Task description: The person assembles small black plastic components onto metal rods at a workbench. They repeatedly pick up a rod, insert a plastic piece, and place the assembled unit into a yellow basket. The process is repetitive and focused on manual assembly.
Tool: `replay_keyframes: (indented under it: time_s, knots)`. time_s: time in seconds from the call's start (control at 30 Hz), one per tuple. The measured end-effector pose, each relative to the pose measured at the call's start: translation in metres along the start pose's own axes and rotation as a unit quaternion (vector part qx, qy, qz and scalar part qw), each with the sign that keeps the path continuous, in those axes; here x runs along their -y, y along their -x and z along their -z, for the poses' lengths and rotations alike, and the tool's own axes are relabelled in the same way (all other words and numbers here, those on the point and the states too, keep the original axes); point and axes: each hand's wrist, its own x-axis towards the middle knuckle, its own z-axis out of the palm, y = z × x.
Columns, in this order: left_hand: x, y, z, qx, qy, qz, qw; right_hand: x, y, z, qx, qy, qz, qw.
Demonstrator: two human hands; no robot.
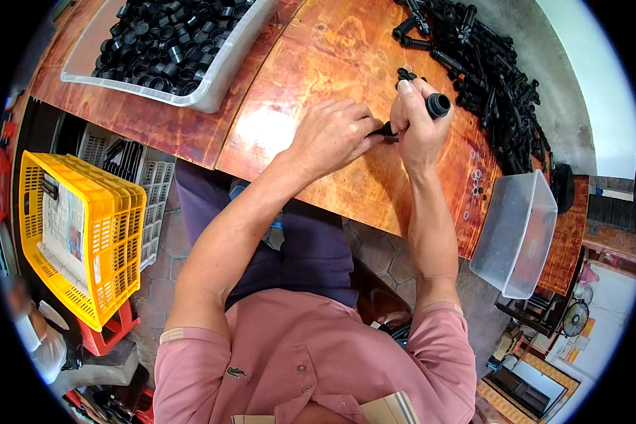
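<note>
Right grip (418, 133) clenched round black tube (438, 106), end jutting out; left grip (334, 134) pinching black piece (386, 131).

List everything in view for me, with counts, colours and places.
Table: one, brown, centre
Bin: one, clear, table's left
Caps: many, black, in bin
Loose parts: many, black, table's right
Tub: one, clear, table's right edge
Small rings: several, pale, beside tub
Yellow crate: one, yellow, left
Co-worker: one, white top, left
Held pieces: count unclear, black, both hands
Shirt: one, pink, bottom
Left hand: one, bare, upper centre
Right hand: one, bare, beside left
</note>
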Motion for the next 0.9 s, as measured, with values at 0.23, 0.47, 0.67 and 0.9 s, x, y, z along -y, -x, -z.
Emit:
replay_keyframes:
  time_s: [0.23, 0.47, 0.67, 0.9]
  knots:
    - [-0.0015, -0.0007, 0.0013, 0.004, 0.001, 0.002, 1.000, -0.0049, 0.0031, 0.0084, -0.018, -0.052, -0.011, 0.998]
    - [-0.0010, -0.0008, 0.0003, -0.009, 0.003, -0.002, 1.000, -0.0038, 0.0037, 0.0089, -0.012, -0.032, 0.048, 0.998]
    - [-0.0009, -0.0003, 0.0008, -0.006, 0.000, 0.001, 1.000, -0.0039, 0.0058, 0.0100, -0.010, -0.078, 0.013, 0.997]
    - [-0.0010, -0.0011, 0.0003, -0.008, 0.011, 0.014, 1.000, -0.0062, 0.0061, 0.0082, -0.015, -0.043, 0.026, 0.999]
